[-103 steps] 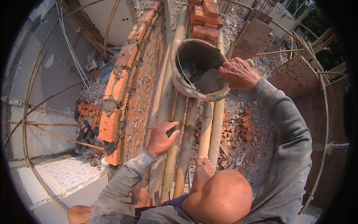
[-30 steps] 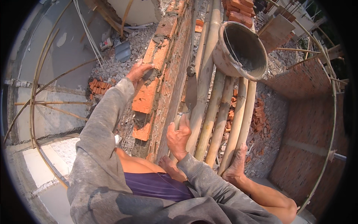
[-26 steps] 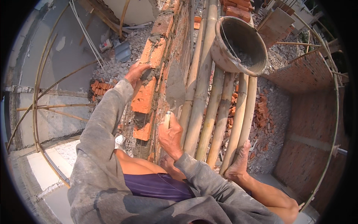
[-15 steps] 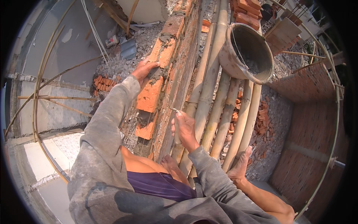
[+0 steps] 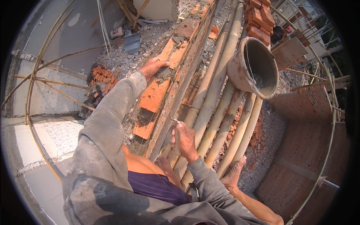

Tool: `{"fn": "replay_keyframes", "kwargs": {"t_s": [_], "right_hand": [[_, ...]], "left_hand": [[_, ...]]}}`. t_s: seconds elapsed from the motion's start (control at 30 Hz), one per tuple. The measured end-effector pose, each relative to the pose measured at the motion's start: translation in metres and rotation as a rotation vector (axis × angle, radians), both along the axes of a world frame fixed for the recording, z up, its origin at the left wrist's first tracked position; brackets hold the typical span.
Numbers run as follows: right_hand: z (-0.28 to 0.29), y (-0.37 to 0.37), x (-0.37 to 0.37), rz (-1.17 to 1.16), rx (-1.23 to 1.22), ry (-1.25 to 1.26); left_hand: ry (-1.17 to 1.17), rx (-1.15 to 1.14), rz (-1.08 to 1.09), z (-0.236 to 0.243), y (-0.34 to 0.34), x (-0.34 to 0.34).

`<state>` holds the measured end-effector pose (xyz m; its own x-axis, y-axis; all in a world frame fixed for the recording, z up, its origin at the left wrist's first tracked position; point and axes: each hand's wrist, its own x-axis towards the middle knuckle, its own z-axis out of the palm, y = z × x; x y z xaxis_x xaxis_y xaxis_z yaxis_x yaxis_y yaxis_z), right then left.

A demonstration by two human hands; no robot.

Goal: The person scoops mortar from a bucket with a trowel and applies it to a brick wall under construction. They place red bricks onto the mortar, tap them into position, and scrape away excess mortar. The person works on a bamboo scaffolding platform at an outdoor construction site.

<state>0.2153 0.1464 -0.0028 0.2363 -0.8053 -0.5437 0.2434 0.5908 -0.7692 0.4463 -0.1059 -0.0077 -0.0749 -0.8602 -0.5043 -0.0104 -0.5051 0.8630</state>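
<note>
My left hand is closed over the left side of an orange brick on top of a low wall, its fingertips near grey mortar. Nearer to me on the same wall, another orange brick lies beyond a mortar-smeared gap and a lower brick. My right hand is wrapped round the handle of what looks like a trowel, right of the wall. Its thin bent metal neck shows past my thumb; the blade cannot be made out.
Bamboo poles run along the wall's right side, with my bare feet by them. A mortar-stained bucket stands tilted on the poles, below stacked bricks. Rubble and a brick heap lie down to the left. Bent bamboo strips arch at the left.
The whole view has shifted a little, so the bucket and wall sit lower in it. Both hands keep their holds, with little movement against the wall.
</note>
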Motion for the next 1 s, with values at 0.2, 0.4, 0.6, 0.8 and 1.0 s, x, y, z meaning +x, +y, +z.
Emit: {"fn": "replay_keyframes", "kwargs": {"t_s": [0.2,0.4,0.6,0.8,1.0], "right_hand": [[0.008,-0.002,0.013,0.133,-0.086,0.059],[0.006,0.028,-0.034,0.045,-0.08,0.243],[0.011,-0.054,-0.045,-0.069,-0.065,0.146],[-0.02,-0.087,-0.019,-0.119,-0.29,0.536],[-0.068,-0.098,0.066,-0.198,-0.226,0.704]], "left_hand": [[-0.019,-0.062,-0.041,-0.015,-0.006,0.003],[-0.185,-0.083,-0.039,-0.02,-0.009,0.008],[-0.32,-0.017,-0.154,0.03,0.017,0.044],[-0.193,0.126,-0.255,0.033,0.064,0.052],[-0.149,0.068,-0.223,0.024,0.068,0.038]]}}
